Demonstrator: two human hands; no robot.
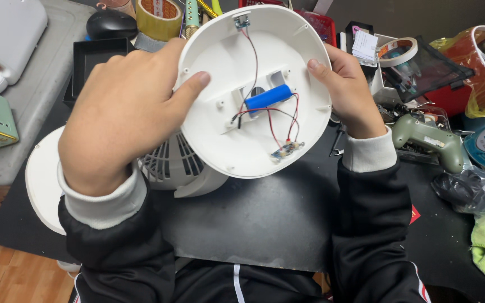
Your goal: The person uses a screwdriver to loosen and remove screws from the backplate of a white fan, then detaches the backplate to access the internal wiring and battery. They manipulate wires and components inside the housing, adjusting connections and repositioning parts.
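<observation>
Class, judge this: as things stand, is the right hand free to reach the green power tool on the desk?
Probably not at once: the right hand grips the white shell, though the green power tool lies uncovered just beside that wrist.

White round shell (254, 129) carries a blue battery (269, 96) and red-black wires (279, 115).

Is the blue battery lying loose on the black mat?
No, the blue battery sits inside the white round shell that both hands hold up.
</observation>
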